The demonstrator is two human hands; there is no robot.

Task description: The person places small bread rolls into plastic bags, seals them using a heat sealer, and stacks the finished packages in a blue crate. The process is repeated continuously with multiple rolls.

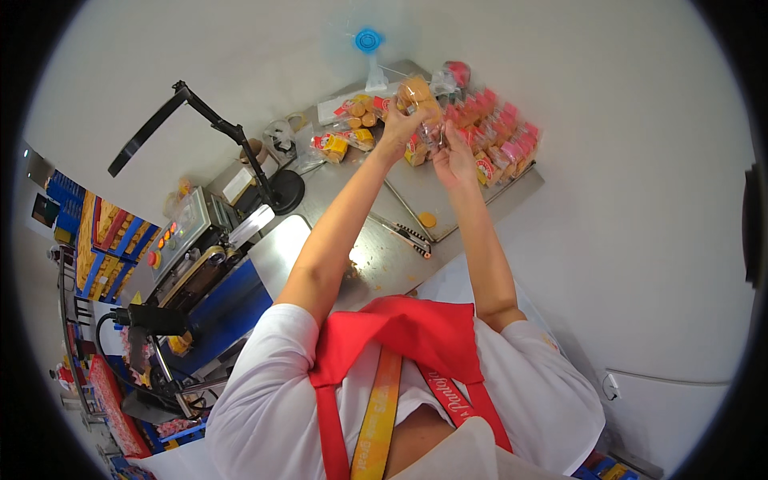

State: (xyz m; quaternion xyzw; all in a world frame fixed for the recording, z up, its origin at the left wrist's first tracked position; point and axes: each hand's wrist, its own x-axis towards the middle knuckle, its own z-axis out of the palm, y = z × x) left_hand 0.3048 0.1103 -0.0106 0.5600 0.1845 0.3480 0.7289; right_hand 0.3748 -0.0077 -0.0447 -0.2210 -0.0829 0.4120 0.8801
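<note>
My left hand (400, 128) grips a clear bag of round golden biscuits (416, 91) raised over the back of the steel table (344, 196). Just below and to the right, my right hand (454, 160) has its fingers closed at the lower part of that bag. Rows of pink-topped packets (500, 128) lie on a metal tray (464, 210) to the right. Yellow-labelled biscuit packets (334, 146) sit left of my hands. A loose round biscuit (426, 219) rests on the tray near its front, beside two black-and-orange cutters or similar tools (404, 236).
A black lamp with a jointed arm (284, 192) stands on the left of the table, beside a sealing machine (188, 240) with a blue belt. A small blue fan (368, 42) is at the back. Stacked crates (112, 240) stand far left; a white wall rises on the right.
</note>
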